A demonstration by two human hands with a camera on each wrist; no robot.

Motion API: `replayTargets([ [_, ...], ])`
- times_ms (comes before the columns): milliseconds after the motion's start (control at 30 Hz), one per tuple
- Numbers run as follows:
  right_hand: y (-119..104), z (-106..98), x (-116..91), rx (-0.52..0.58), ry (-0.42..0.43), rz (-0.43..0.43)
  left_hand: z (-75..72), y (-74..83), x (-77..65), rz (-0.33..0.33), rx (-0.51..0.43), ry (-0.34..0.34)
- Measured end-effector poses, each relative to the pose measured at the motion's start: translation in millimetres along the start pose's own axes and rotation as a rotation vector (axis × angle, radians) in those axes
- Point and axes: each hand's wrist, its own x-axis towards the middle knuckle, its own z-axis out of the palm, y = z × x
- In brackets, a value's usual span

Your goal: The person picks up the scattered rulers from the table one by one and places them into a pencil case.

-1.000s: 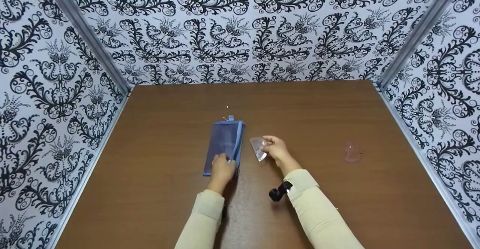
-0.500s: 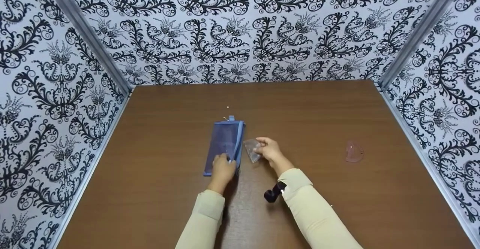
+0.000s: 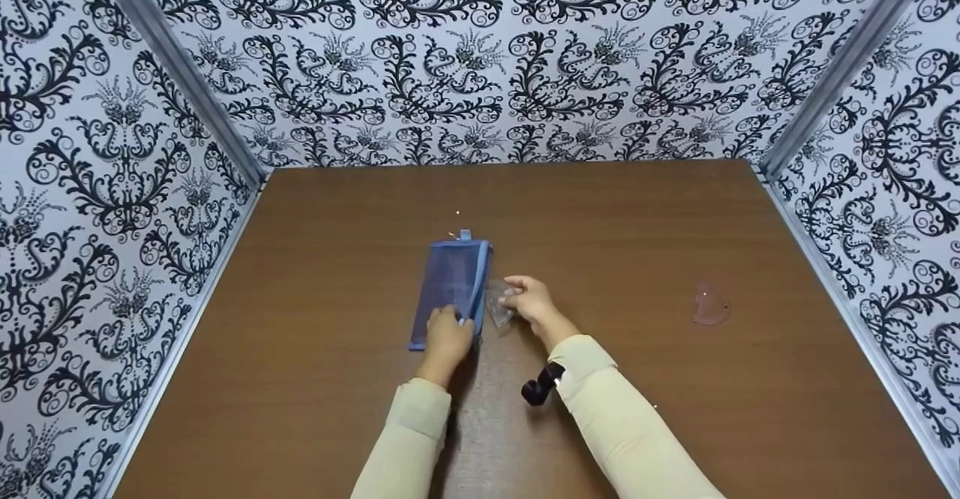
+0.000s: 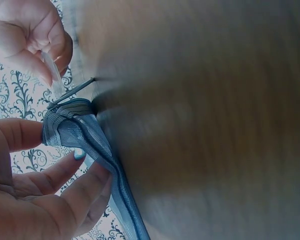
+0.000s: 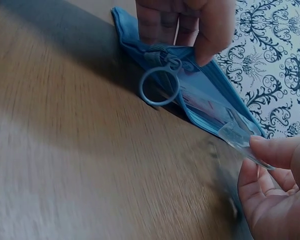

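Note:
A blue mesh zip pouch (image 3: 444,274) lies on the table, its zip side facing right. My left hand (image 3: 448,338) grips the pouch's near end, thumb and fingers at the zip edge. In the right wrist view the zip is undone and the mouth gapes, with a round zip pull (image 5: 141,87) hanging from it. Something clear with reddish marks shows inside. My right hand (image 3: 534,304) pinches a clear plastic set square (image 3: 496,308) between thumb and fingers. The leading corner of the set square overlaps the pouch's mouth in the right wrist view.
A pink transparent protractor (image 3: 709,308) lies on the brown table (image 3: 600,221) to the right. Patterned walls (image 3: 480,64) close off the back and both sides. A black wrist camera (image 3: 538,388) sits at my right cuff.
My right hand has moved left with the set square, bringing it from beside the pouch up to its open edge. My left hand keeps its grip on the pouch.

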Motion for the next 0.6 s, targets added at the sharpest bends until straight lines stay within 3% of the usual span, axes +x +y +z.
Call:
replayTargets([
  [367,-2.8,7.6,-4.8,0.000,-0.024,0.005,2.0,-0.7,-0.6,-0.005,0.008,0.022],
  [600,1.8,8.7,-2.4,0.006,-0.029,-0.005,0.8,0.0,0.2,-0.016,0.010,-0.005],
])
